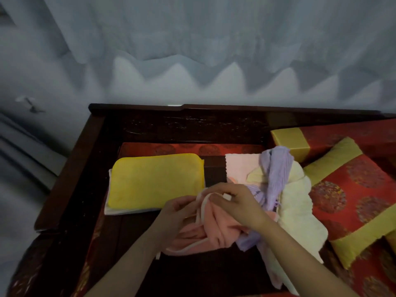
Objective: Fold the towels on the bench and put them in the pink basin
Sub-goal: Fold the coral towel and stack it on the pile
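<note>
A salmon-pink towel (216, 229) with a pale trim hangs bunched between both hands over the dark wooden bench (132, 243). My left hand (177, 211) pinches its edge on the left, and my right hand (237, 204) grips the trim beside it. To the right lies a loose heap: a lilac towel (276, 170), a cream towel (300, 211) and a pale pink towel (240, 168). A folded yellow towel (156, 181) rests flat on a white folded one (120, 211) at the left. No pink basin shows in view.
Red and gold cushions (351, 196) fill the bench's right side, with a red bolster (321, 140) behind. The carved backrest (192, 125) runs along the far edge, and a pale curtain (192, 50) hangs beyond. The left armrest (70, 168) borders the seat.
</note>
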{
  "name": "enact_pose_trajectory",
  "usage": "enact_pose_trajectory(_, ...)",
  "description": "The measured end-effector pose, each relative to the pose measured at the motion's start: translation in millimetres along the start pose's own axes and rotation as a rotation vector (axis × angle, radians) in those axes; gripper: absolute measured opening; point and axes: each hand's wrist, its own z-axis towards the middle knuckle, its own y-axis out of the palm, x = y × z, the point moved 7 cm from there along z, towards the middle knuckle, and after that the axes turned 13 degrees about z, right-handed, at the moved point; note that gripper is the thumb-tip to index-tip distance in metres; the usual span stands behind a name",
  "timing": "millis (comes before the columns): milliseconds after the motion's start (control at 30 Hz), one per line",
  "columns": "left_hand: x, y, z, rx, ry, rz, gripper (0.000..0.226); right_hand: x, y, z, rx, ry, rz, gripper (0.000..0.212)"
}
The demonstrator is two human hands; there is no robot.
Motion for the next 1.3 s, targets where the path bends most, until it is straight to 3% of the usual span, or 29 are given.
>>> enact_pose_trajectory(67,-2,-6,-4,0.011,-0.02,-0.099,0.033,5,-1,5,0.079,-0.005,-0.049,0.009)
enact_pose_trajectory(167,0,-14,-7,0.085,0.066,0.095,0.021,9,3,10,0.123,-0.015,-0.106,0.008)
enact_pose_trajectory(300,13,-16,-5,0.185,0.209,0.388,0.014,14,7,12,0.096,-0.003,-0.146,0.007)
enact_pose_trajectory(400,18,-40,-7,0.269,0.223,0.299,0.005,27,3,9,-0.033,0.094,-0.19,0.022)
enact_pose_trajectory(500,7,-83,-15,0.294,0.163,0.031,0.042,54,-11,3,-0.198,0.161,-0.55,0.018)
enact_pose_trajectory(567,-6,-111,-21,0.296,0.113,-0.023,0.066,72,-25,-1,-0.235,0.205,-0.681,0.018)
enact_pose_trajectory(633,-23,-132,-26,0.304,0.035,0.019,0.072,84,-37,-3,-0.217,0.205,-0.623,0.032)
enact_pose_trajectory(767,-56,-156,-27,0.342,-0.123,0.129,0.022,91,-47,3,-0.171,0.274,-0.272,0.041)
enact_pose_trajectory(833,-68,-163,-23,0.363,-0.175,0.162,0.019,97,-47,20,-0.129,0.303,-0.166,0.026)
enact_pose_trajectory(900,-74,-165,-18,0.388,-0.203,0.168,0.018,104,-50,43,0.013,0.268,-0.159,0.005)
enact_pose_trajectory(1000,-80,-163,-10,0.417,-0.225,0.166,0.015,123,-54,74,0.213,0.313,-0.326,0.013)
enact_pose_trajectory(1167,-87,-161,-3,0.414,-0.23,0.143,0.02,172,-33,102,-0.032,0.391,-0.493,0.011)
enact_pose_trajectory(1300,-80,-166,-2,0.434,-0.149,0.248,0.053,182,-24,107,-0.107,0.371,-0.456,0.032)
